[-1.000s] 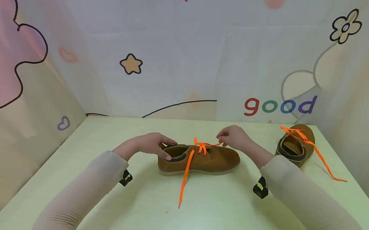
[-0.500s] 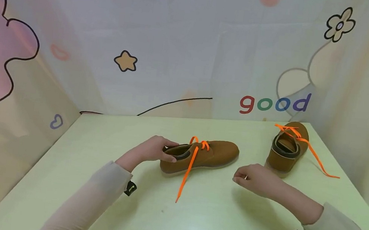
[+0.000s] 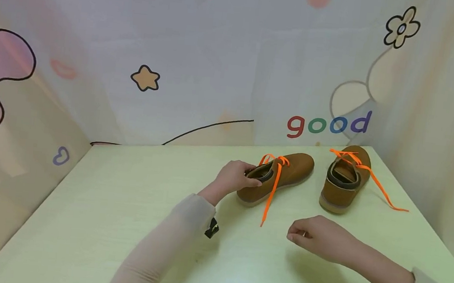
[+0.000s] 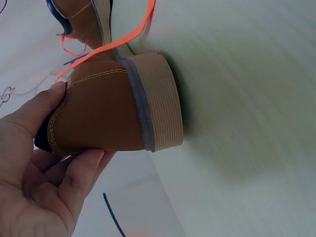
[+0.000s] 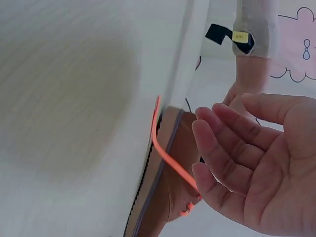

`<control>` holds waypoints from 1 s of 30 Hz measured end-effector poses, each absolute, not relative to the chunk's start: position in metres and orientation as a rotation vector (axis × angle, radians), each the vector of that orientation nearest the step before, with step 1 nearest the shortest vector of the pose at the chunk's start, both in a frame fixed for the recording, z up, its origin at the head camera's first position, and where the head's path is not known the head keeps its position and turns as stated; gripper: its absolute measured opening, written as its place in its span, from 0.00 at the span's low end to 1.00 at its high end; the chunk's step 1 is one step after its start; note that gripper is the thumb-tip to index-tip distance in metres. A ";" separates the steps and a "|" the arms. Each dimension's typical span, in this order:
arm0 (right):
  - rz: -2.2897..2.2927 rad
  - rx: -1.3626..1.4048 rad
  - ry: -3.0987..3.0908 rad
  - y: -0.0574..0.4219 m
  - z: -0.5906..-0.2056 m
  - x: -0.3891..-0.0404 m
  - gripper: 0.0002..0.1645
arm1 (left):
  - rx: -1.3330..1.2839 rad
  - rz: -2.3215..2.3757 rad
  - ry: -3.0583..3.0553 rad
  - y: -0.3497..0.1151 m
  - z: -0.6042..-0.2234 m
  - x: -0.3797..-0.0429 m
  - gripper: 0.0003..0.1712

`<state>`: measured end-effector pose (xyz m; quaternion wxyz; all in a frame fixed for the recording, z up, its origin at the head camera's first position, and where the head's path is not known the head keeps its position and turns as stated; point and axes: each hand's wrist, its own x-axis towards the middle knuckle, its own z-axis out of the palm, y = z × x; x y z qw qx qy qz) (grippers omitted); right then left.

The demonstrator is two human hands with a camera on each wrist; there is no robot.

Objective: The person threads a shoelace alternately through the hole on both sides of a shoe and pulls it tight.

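Note:
My left hand (image 3: 234, 179) grips a brown shoe (image 3: 295, 169) by its heel collar, thumb on the near side and fingers at the far side. In the left wrist view the shoe's heel (image 4: 103, 113) and ridged pale sole show between thumb and fingers. An orange lace (image 3: 272, 194) hangs down the shoe's near side. To the right stands a second brown shoe (image 3: 337, 197), heel toward me, with its own orange lace. My right hand (image 3: 322, 239) hovers nearer to me with loosely curled fingers and holds nothing; the right wrist view shows its bare palm (image 5: 276, 192).
A pale green table (image 3: 118, 222) carries both shoes. Behind it hangs a curtain (image 3: 202, 65) printed with a star, a flower and the word "good". The second shoe's loose lace (image 3: 383, 195) trails right over the table.
My right hand let go of the lace and drew back toward me, to the right. My left hand carried the shoe right and back, close to the second shoe, its toe turned farther away.

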<state>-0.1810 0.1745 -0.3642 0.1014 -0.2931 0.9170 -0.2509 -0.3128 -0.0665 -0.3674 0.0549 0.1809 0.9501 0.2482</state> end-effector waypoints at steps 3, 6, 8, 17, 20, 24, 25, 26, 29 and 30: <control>-0.756 -0.850 2.704 0.180 -0.365 -0.179 0.09 | 0.519 0.733 2.911 -0.042 -0.366 -0.321 0.27; -0.769 -0.833 2.707 0.184 -0.366 -0.177 0.09 | 0.482 0.717 2.944 -0.017 -0.363 -0.329 0.25; -0.779 -0.821 2.709 0.187 -0.367 -0.176 0.09 | 0.458 0.700 2.961 -0.002 -0.361 -0.333 0.24; -0.807 -0.784 2.684 0.193 -0.371 -0.170 0.10 | 0.367 0.733 2.977 0.041 -0.367 -0.344 0.21; -0.809 -0.809 2.676 0.195 -0.372 -0.170 0.09 | 0.336 0.753 2.990 0.051 -0.370 -0.344 0.19; -0.802 -0.851 2.691 0.195 -0.369 -0.172 0.10 | 0.282 0.716 3.033 0.061 -0.366 -0.343 0.21; -0.795 -0.862 2.696 0.194 -0.368 -0.173 0.10 | 0.287 0.715 3.031 0.061 -0.365 -0.344 0.21; -0.786 -0.869 2.701 0.194 -0.366 -0.174 0.10 | 0.316 0.723 3.020 0.060 -0.365 -0.344 0.21; -0.768 -0.854 2.708 0.191 -0.358 -0.176 0.11 | 0.459 0.826 2.923 0.043 -0.364 -0.344 0.28; -0.765 -0.847 2.716 0.191 -0.356 -0.177 0.11 | 0.520 0.856 2.882 0.034 -0.363 -0.343 0.32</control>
